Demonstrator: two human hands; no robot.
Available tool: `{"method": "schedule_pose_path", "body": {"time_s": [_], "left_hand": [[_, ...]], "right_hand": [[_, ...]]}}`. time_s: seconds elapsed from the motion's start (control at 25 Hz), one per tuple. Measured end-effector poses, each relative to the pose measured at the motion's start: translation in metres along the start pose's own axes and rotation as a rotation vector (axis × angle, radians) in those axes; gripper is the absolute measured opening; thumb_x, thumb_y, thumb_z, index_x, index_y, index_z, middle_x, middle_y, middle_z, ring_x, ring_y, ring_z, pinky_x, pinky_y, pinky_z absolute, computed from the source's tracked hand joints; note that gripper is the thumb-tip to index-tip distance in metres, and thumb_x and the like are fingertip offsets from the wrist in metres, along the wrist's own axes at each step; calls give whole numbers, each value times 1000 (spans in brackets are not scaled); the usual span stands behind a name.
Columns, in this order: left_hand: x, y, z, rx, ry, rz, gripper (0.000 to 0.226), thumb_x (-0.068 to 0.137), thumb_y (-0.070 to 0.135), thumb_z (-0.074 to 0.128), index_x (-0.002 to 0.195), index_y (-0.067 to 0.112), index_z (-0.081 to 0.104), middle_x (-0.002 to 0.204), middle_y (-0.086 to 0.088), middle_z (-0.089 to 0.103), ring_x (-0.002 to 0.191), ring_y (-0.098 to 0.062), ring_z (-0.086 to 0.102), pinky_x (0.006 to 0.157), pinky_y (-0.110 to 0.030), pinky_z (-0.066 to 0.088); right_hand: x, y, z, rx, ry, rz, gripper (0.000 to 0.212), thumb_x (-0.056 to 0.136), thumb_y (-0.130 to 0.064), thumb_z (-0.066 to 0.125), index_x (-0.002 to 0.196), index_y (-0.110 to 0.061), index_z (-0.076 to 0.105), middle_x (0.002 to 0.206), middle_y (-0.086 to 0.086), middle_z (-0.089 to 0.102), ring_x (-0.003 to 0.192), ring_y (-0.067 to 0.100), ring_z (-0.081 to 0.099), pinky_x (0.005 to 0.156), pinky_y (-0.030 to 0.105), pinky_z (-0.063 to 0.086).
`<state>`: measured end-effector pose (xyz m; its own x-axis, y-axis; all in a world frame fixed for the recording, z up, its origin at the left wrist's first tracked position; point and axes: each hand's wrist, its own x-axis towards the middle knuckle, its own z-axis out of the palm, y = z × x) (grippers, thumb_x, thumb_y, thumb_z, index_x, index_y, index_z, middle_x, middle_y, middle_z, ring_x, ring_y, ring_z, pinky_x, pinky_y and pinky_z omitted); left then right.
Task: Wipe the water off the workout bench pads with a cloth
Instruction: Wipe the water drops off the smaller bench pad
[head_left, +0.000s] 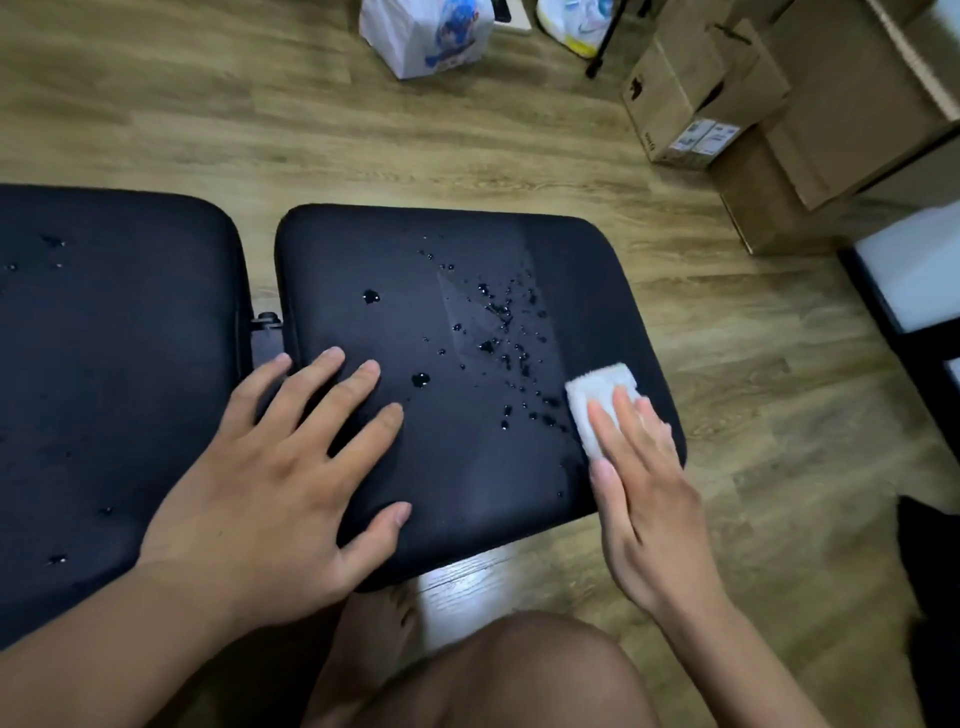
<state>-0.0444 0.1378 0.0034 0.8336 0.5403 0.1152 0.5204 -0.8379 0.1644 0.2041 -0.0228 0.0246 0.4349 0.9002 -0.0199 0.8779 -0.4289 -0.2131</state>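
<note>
Two black bench pads lie side by side: the seat pad (395, 249) in the middle and the longer back pad (114, 338) at the left. Water droplets (498, 332) are scattered over the seat pad's right half; a few more dot the back pad. A folded white cloth (592, 389) lies flat on the seat pad near its right edge, with the fingers of my right hand (649, 493) pressing on it. My left hand (280, 488) rests flat with fingers spread on the seat pad's near-left corner, over the gap between the pads.
The bench stands on a wood-look floor (208, 114). Cardboard boxes (753, 104) are stacked at the back right, a white plastic bag (426, 36) sits at the back. A dark frame with a white surface (914, 280) stands at the right. My bare knee (519, 675) is in front.
</note>
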Motion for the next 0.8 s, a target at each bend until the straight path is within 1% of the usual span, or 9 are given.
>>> {"method": "schedule_pose_path", "body": {"time_s": [0.04, 0.12, 0.2, 0.36, 0.48, 0.6, 0.68, 0.8], "left_hand": [[0, 0, 0, -5, 2, -2, 70, 81, 59, 49, 129, 10, 62, 143, -19, 50, 136, -41, 41, 112, -60, 27], [1, 0, 0, -9, 6, 0, 69, 81, 58, 50, 129, 10, 63, 143, -19, 51, 136, -41, 41, 111, -60, 29], [1, 0, -1, -5, 11, 3, 69, 81, 58, 50, 128, 9, 63, 142, -20, 51, 135, -41, 42, 110, -60, 30], [2, -1, -3, 11, -28, 1, 71, 82, 60, 48, 130, 10, 62, 143, -18, 50, 137, -40, 41, 111, -60, 30], [2, -1, -5, 21, -53, 2, 71, 82, 61, 46, 130, 11, 62, 144, -17, 50, 137, -40, 40, 111, -59, 29], [2, 0, -6, 24, -53, -1, 71, 83, 61, 45, 131, 11, 61, 144, -17, 49, 138, -39, 39, 112, -59, 28], [0, 0, -4, 16, -43, -5, 71, 83, 61, 45, 131, 11, 61, 145, -17, 49, 138, -39, 39, 112, -59, 28], [1, 0, -3, -6, -18, -12, 71, 81, 60, 48, 130, 11, 62, 145, -17, 49, 138, -39, 40, 113, -59, 27]], "right_hand": [[-10, 2, 0, -17, -21, -6, 55, 102, -45, 16, 149, -26, 35, 159, -5, 24, 149, 16, 15, 121, 37, 11], [4, 0, -4, -23, -44, -12, 58, 100, -50, 11, 149, -26, 32, 159, -5, 22, 149, 18, 15, 121, 37, 9], [51, -12, -4, -51, -43, -24, 62, 98, -53, 10, 151, -26, 29, 160, -4, 19, 150, 20, 12, 122, 38, 7], [174, -32, 0, -53, -57, -8, 52, 103, -46, 18, 152, -28, 24, 163, 0, 14, 150, 24, 8, 122, 43, 5], [204, -36, 1, -40, -101, 7, 52, 103, -47, 17, 152, -30, 22, 163, 1, 12, 151, 24, 5, 122, 43, 2], [155, -23, 3, 1, -72, -12, 58, 100, -51, 11, 153, -31, 21, 163, -2, 9, 151, 22, 2, 122, 42, 0], [91, -14, 2, 30, -52, -18, 64, 95, -56, 6, 152, -32, 24, 163, -5, 11, 151, 18, 2, 122, 43, 2], [-7, -9, -3, 72, -65, 10, 61, 99, -54, 6, 151, -31, 27, 162, -9, 12, 151, 13, 3, 121, 45, 4]]}}
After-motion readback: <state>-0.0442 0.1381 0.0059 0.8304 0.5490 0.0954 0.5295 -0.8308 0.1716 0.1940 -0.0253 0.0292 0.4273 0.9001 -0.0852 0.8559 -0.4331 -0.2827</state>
